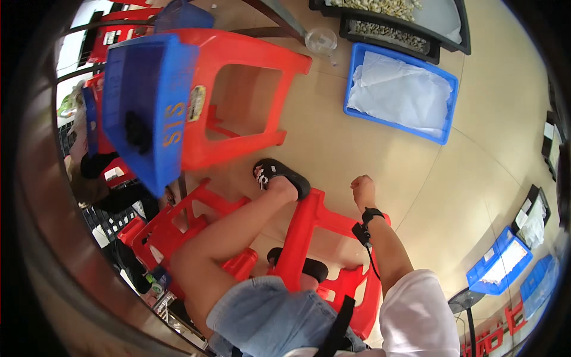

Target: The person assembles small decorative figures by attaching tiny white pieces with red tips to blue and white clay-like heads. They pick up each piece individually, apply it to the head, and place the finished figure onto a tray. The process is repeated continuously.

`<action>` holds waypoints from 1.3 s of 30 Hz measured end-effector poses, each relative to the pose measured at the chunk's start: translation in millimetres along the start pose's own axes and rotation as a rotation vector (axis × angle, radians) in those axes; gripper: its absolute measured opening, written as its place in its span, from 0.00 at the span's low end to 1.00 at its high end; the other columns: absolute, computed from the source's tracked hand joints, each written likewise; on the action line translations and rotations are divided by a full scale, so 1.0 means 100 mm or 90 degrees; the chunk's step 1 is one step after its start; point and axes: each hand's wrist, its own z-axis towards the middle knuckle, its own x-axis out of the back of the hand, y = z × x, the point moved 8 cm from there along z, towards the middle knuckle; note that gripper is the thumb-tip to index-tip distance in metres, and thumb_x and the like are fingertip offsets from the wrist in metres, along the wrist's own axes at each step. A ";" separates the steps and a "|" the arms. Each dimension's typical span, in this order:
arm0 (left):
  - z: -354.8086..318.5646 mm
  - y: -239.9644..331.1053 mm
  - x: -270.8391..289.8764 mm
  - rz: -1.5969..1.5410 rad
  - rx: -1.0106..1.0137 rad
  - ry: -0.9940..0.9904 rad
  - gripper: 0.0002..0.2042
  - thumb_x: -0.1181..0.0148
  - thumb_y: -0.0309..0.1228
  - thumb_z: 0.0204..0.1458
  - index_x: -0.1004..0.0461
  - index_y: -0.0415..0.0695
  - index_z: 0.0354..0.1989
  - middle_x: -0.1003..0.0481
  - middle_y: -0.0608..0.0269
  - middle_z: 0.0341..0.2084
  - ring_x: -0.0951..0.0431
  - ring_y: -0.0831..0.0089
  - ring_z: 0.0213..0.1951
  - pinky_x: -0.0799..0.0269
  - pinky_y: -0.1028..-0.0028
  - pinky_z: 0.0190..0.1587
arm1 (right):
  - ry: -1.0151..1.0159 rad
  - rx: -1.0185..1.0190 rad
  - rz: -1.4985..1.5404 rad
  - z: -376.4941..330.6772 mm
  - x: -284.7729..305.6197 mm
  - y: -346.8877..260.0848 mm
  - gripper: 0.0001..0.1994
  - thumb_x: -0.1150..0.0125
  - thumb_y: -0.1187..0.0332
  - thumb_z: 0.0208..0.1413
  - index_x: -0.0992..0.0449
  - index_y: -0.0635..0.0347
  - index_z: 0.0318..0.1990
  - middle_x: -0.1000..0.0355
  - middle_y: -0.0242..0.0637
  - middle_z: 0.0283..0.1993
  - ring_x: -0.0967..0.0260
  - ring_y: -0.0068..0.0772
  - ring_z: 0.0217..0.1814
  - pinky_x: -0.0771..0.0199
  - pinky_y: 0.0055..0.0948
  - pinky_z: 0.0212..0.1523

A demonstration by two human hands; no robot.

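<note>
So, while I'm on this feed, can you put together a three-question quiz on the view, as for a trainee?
1. True or false: the right hand is touching the blue tray lined with white sheeting.
2. What colour is the strap on the right wrist? A: red. B: black. C: yellow.
3. Fill in: at upper left in the picture, the big blue bin overlaps a red ____.

Key: 1 false, they are apart; 2 B; 3 stool.
</note>
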 end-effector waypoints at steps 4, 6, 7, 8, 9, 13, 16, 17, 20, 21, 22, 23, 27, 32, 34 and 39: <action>-0.86 0.70 0.69 -0.137 -0.092 0.003 0.18 0.52 0.25 0.53 0.39 0.35 0.53 0.32 0.51 0.46 0.32 0.64 0.49 0.37 0.69 0.50 | 0.046 0.047 -0.037 -0.31 0.54 -0.31 0.02 0.41 0.75 0.37 0.25 0.63 0.20 0.29 0.46 0.27 0.30 0.46 0.30 0.30 0.35 0.33; -1.13 0.88 0.96 -0.204 -0.119 -0.012 0.18 0.52 0.25 0.53 0.39 0.35 0.53 0.31 0.51 0.45 0.32 0.64 0.48 0.36 0.69 0.50 | 0.069 0.019 -0.058 -0.48 0.76 -0.29 0.02 0.41 0.73 0.37 0.24 0.62 0.21 0.28 0.46 0.25 0.29 0.44 0.29 0.30 0.35 0.32; -1.24 0.97 1.08 -0.242 -0.121 -0.028 0.18 0.52 0.25 0.53 0.39 0.35 0.53 0.31 0.51 0.45 0.32 0.64 0.48 0.36 0.69 0.50 | 0.083 0.004 -0.068 -0.58 0.87 -0.27 0.03 0.41 0.73 0.37 0.24 0.62 0.21 0.28 0.46 0.25 0.29 0.44 0.29 0.30 0.35 0.31; -1.31 1.04 1.15 -0.290 -0.121 -0.049 0.18 0.51 0.25 0.53 0.39 0.35 0.53 0.31 0.51 0.45 0.31 0.64 0.48 0.36 0.68 0.50 | 0.097 0.002 -0.067 -0.62 1.00 -0.26 0.03 0.41 0.72 0.38 0.24 0.62 0.21 0.28 0.46 0.24 0.29 0.44 0.28 0.30 0.35 0.31; -1.34 1.08 1.20 -0.338 -0.114 -0.083 0.18 0.51 0.25 0.53 0.39 0.35 0.53 0.30 0.50 0.44 0.31 0.64 0.48 0.36 0.68 0.50 | 0.110 -0.001 -0.066 -0.66 1.12 -0.24 0.03 0.41 0.72 0.38 0.24 0.62 0.21 0.28 0.46 0.24 0.29 0.44 0.28 0.30 0.35 0.31; -1.15 1.29 1.50 -0.230 -0.232 -0.218 0.21 0.48 0.25 0.49 0.41 0.34 0.53 0.33 0.51 0.46 0.34 0.65 0.49 0.37 0.68 0.53 | 0.142 0.027 -0.112 -1.02 1.56 -0.28 0.06 0.40 0.70 0.39 0.24 0.63 0.21 0.28 0.48 0.23 0.29 0.46 0.27 0.30 0.36 0.29; -1.03 1.21 1.45 -0.232 -0.240 -0.258 0.13 0.52 0.26 0.53 0.36 0.32 0.46 0.31 0.48 0.42 0.32 0.62 0.47 0.34 0.66 0.51 | 0.182 -0.021 -0.203 -1.31 1.79 -0.17 0.08 0.37 0.68 0.38 0.24 0.64 0.21 0.29 0.50 0.22 0.30 0.49 0.27 0.30 0.38 0.30; -1.13 1.13 1.34 -0.224 -0.268 -0.250 0.14 0.52 0.29 0.54 0.36 0.32 0.44 0.31 0.49 0.42 0.32 0.62 0.46 0.33 0.66 0.50 | 0.181 -0.034 -0.237 -1.42 1.81 -0.19 0.08 0.37 0.68 0.38 0.25 0.65 0.21 0.29 0.51 0.22 0.30 0.49 0.27 0.30 0.38 0.30; -1.16 1.09 1.40 -0.262 -0.264 -0.259 0.15 0.51 0.31 0.54 0.36 0.33 0.45 0.32 0.50 0.43 0.33 0.61 0.48 0.34 0.67 0.51 | 0.118 -0.074 -0.223 -1.61 1.73 0.13 0.08 0.36 0.69 0.38 0.25 0.64 0.21 0.29 0.51 0.24 0.29 0.49 0.28 0.29 0.37 0.30; -1.18 1.06 1.40 -0.274 -0.260 -0.238 0.16 0.50 0.32 0.54 0.36 0.33 0.46 0.32 0.49 0.44 0.33 0.61 0.48 0.34 0.67 0.51 | 0.117 -0.064 -0.198 -1.66 1.72 0.16 0.07 0.36 0.69 0.38 0.24 0.64 0.21 0.29 0.50 0.23 0.29 0.48 0.28 0.29 0.37 0.30; -1.18 1.04 1.40 -0.266 -0.257 -0.237 0.16 0.50 0.32 0.54 0.36 0.33 0.46 0.33 0.49 0.46 0.34 0.60 0.50 0.34 0.66 0.52 | 0.115 -0.060 -0.174 -1.74 1.73 0.17 0.06 0.36 0.70 0.37 0.24 0.64 0.21 0.28 0.49 0.23 0.29 0.47 0.28 0.29 0.36 0.30; -1.20 1.03 1.38 -0.267 -0.263 -0.240 0.16 0.50 0.32 0.54 0.37 0.33 0.47 0.34 0.49 0.46 0.34 0.60 0.51 0.35 0.66 0.52 | 0.114 -0.057 -0.148 -1.81 1.73 0.19 0.05 0.36 0.71 0.37 0.24 0.63 0.21 0.28 0.49 0.23 0.28 0.46 0.28 0.29 0.35 0.30; -1.26 1.01 1.35 -0.252 -0.283 -0.244 0.17 0.51 0.31 0.54 0.38 0.34 0.49 0.34 0.50 0.47 0.35 0.61 0.51 0.36 0.67 0.54 | 0.107 0.125 -0.181 -1.86 1.58 0.09 0.01 0.38 0.74 0.38 0.23 0.60 0.20 0.28 0.43 0.20 0.28 0.36 0.24 0.28 0.31 0.28; -1.28 1.02 1.31 -0.206 -0.315 -0.278 0.20 0.50 0.35 0.54 0.40 0.36 0.51 0.34 0.54 0.47 0.35 0.63 0.51 0.36 0.69 0.52 | 0.046 0.096 -0.112 -1.72 1.45 -0.14 0.03 0.36 0.72 0.37 0.23 0.60 0.21 0.28 0.40 0.18 0.28 0.32 0.20 0.29 0.28 0.25; -1.27 1.02 1.29 -0.204 -0.325 -0.292 0.20 0.50 0.36 0.55 0.39 0.38 0.52 0.34 0.55 0.47 0.35 0.64 0.51 0.36 0.69 0.52 | 0.029 0.118 -0.098 -1.70 1.44 -0.31 0.03 0.36 0.72 0.37 0.23 0.61 0.21 0.28 0.39 0.17 0.29 0.31 0.19 0.29 0.28 0.24; -1.27 1.00 1.35 -0.234 -0.300 -0.290 0.18 0.51 0.37 0.55 0.38 0.40 0.51 0.34 0.59 0.49 0.34 0.66 0.50 0.37 0.70 0.51 | 0.052 0.274 -0.156 -1.91 1.56 -0.99 0.03 0.38 0.74 0.40 0.26 0.63 0.20 0.29 0.39 0.17 0.31 0.28 0.16 0.31 0.26 0.20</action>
